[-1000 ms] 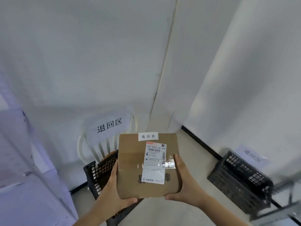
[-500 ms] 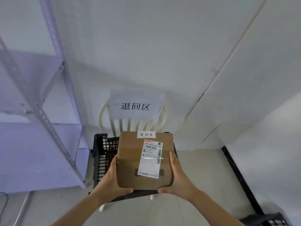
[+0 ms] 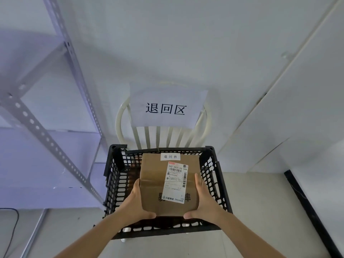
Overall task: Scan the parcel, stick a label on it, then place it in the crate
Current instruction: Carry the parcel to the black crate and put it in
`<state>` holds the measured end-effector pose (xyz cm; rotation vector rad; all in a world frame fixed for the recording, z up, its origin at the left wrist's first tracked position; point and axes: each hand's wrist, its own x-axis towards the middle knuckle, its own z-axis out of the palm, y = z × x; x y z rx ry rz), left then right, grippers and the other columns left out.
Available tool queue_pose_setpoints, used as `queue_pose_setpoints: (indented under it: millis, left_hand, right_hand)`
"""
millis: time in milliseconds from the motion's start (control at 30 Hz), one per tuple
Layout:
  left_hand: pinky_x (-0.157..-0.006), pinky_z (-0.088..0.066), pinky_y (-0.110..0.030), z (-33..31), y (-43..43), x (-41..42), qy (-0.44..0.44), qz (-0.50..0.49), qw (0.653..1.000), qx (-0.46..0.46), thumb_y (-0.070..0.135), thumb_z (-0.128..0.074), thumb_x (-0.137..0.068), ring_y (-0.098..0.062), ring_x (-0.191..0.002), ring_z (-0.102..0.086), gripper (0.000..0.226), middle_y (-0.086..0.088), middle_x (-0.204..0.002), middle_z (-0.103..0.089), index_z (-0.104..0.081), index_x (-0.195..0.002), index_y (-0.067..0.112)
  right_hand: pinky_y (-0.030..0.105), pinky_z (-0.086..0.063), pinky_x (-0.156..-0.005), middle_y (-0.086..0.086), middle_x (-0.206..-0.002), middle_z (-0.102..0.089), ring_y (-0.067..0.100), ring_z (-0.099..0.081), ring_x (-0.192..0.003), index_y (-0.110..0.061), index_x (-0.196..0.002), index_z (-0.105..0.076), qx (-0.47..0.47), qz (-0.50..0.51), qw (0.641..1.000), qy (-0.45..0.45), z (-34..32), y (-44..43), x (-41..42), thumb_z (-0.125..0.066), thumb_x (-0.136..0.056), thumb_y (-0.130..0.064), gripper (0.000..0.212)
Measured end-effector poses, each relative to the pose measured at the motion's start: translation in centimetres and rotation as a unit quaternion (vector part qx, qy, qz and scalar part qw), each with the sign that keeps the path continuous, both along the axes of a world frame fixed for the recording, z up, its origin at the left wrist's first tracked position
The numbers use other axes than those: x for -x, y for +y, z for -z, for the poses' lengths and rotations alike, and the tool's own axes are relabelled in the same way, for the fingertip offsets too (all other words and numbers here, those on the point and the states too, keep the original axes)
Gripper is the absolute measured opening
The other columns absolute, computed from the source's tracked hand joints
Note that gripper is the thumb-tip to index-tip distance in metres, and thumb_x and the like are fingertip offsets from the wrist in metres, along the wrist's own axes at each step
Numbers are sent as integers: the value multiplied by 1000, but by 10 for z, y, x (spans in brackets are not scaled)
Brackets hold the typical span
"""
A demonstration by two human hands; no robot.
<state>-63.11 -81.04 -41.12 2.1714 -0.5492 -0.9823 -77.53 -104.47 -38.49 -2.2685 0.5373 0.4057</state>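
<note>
Parcel (image 3: 156,183) in both hands, we hold it over the open top of the crate (image 3: 216,181), its far edge close to the crate's back wall. Our left hand (image 3: 135,203) clasps the parcel's left side, thumb curled along the near edge; our right hand (image 3: 203,202) clasps the right side the same way. Whether the parcel touches the crate floor, we cannot tell. A shipping label (image 3: 176,182) lies on the parcel's top toward the right, and a small white sticker (image 3: 170,156) sits at the far edge. Behind the crate stands a white chair (image 3: 120,125), a paper sign (image 3: 165,107) draped over its back. Left of the crate stands a metal rack (image 3: 44,136); right of it a black strip (image 3: 312,211) runs along the floor.
</note>
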Motion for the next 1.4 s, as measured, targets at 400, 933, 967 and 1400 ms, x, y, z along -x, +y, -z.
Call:
queue_pose_setpoints:
  millis: [400,933,967,1400]
  left_hand:
    - [-101,-45,-31,69,-23,-15,20,-37,998,-55,34,-91,-54,-10,-106,-47,148,-2,-143,-41,23,-148,19]
    - [-111,-38,-36,86,-18,-29,57,-57,995,-60,31,-93,-52,-22,-135,-39,149,-6,-150,-34,19,-149,15]
    - [-112,-37,-36,86,-18,-31,58,-52,995,-59,31,-93,-52,-22,-136,-38,149,-7,-150,-33,19,-149,14]
    - [-113,-34,-43,27,-35,-9,-32,-37,974,-221,47,-66,-82,-33,-144,-27,114,-17,-163,4,14,-152,5]
  right_hand:
    - [41,-19,-118,-1,-158,24,20,-10,-148,-56,-111,51,4,-11,999,42,80,-16,-27,-90,-57,-42,152]
    - [44,-14,-120,-3,-158,24,21,4,-149,-37,-140,38,-39,-11,997,72,101,-20,-59,-91,-54,-36,154]
    - [43,-14,-119,-4,-158,25,20,5,-149,-37,-140,37,-41,-9,996,77,102,-20,-60,-91,-54,-36,154]
    - [44,-19,-121,11,-162,17,29,-6,-150,-16,-154,5,111,-12,985,134,59,12,-47,-69,-84,-39,104]
